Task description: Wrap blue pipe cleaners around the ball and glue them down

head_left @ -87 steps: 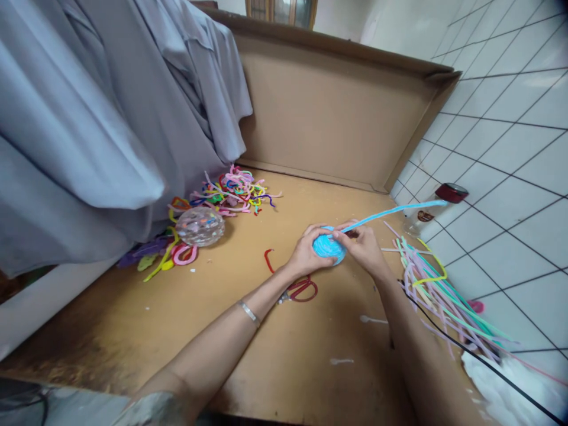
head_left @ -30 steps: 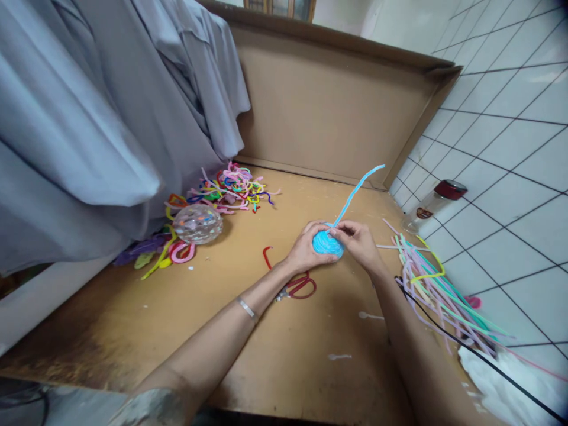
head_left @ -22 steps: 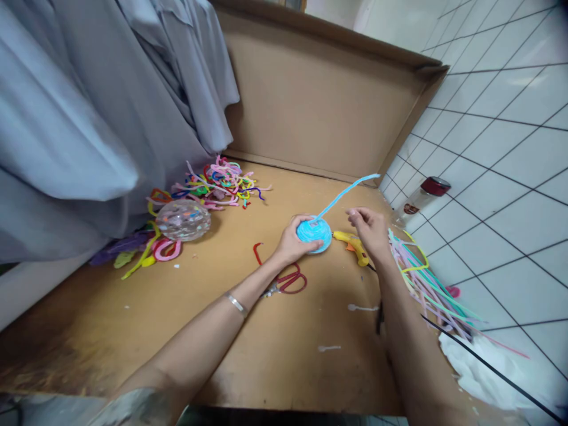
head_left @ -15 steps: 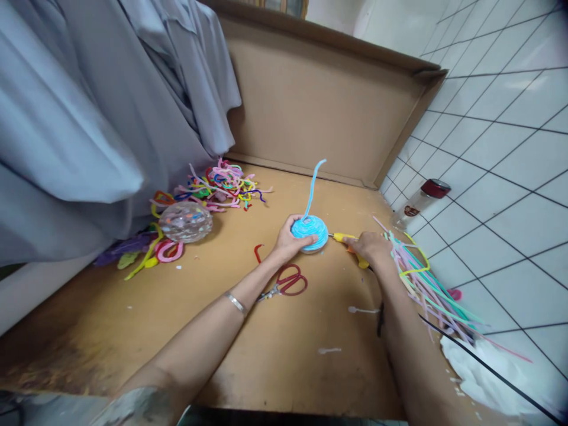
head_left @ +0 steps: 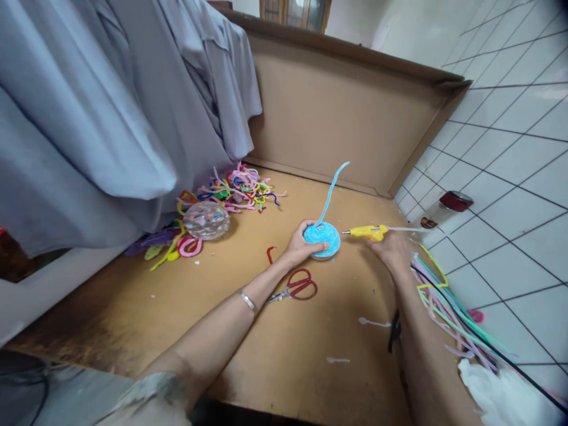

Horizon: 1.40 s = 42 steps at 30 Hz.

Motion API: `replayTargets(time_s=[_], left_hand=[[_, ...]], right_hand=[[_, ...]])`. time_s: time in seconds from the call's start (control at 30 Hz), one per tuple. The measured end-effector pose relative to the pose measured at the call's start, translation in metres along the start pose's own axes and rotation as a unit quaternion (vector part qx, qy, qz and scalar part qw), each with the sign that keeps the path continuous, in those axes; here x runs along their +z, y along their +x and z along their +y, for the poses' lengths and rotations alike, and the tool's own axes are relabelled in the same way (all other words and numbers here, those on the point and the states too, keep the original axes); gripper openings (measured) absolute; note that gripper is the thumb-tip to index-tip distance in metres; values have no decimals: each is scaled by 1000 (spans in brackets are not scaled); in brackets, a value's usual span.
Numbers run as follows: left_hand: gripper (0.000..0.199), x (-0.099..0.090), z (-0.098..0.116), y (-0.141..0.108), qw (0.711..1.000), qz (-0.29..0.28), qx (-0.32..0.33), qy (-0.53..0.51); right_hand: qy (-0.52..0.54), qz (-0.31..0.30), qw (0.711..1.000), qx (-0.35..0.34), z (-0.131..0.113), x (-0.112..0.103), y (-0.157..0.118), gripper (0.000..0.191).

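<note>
My left hand (head_left: 306, 244) is closed around the left side of a round coil of light blue pipe cleaner (head_left: 323, 241), its thumb lying across the top. One loose end (head_left: 332, 192) of the pipe cleaner stands up from the coil. In my right hand (head_left: 393, 253) is a yellow hot glue gun (head_left: 364, 232), with a pale glue stick (head_left: 403, 229) out of its back. The metal nozzle points left at the coil, a small gap away. Red-handled scissors (head_left: 302, 285) lie on the table near my left wrist, beside a short red piece (head_left: 270, 254).
A clear faceted bowl (head_left: 206, 220) and a heap of coloured pipe cleaners (head_left: 244, 188) are at the left. More pipe cleaners (head_left: 452, 313), white tissue (head_left: 492, 390) and a red-capped jar (head_left: 448, 207) line the tiled wall. A black cord (head_left: 501, 358) runs past my right arm. Cardboard (head_left: 346, 112) stands behind.
The glue gun has lifted off the table side and levelled, so its body and glue stick now show. My left hand still holds the coil. The whole view has shifted slightly.
</note>
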<state>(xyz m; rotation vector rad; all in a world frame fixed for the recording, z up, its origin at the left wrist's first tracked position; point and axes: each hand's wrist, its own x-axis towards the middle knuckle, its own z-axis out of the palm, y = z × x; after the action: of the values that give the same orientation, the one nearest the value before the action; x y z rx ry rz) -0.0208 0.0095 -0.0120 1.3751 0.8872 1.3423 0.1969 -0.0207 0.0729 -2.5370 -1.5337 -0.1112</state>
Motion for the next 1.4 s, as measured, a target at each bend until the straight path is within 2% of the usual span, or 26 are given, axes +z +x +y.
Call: replayTargets(time_s=[0.1,0.27,0.43,0.57,1.1,1.27,1.4], left_hand=[[68,-1,2,-1,1000,-11,-5,-13],[69,-1,5,-2,998,-32,-10,-45],[71,2,3,-2,997,-50,-7,-54],[71,3,3,-2,998,-55,-1,-40],[72,3,3,-2,998,-63,10,-21],[71,4,2,-1,997,-67,23,-23],[72,4,2,-2,997,-71,25,-19]], right_hand=[[24,66,998,-7,-6,-21,-9,54],[18,133,987,-85,-16,-45,-30,42],[6,180,969,-169,-23,-43,-44,32],[-11,220,955,-197,-26,-35,-46,29],[-27,195,957,-212,-31,-30,-49,25],[-18,220,947,-235,-30,-28,-48,21],[-22,214,948,-234,-30,-27,-48,21]])
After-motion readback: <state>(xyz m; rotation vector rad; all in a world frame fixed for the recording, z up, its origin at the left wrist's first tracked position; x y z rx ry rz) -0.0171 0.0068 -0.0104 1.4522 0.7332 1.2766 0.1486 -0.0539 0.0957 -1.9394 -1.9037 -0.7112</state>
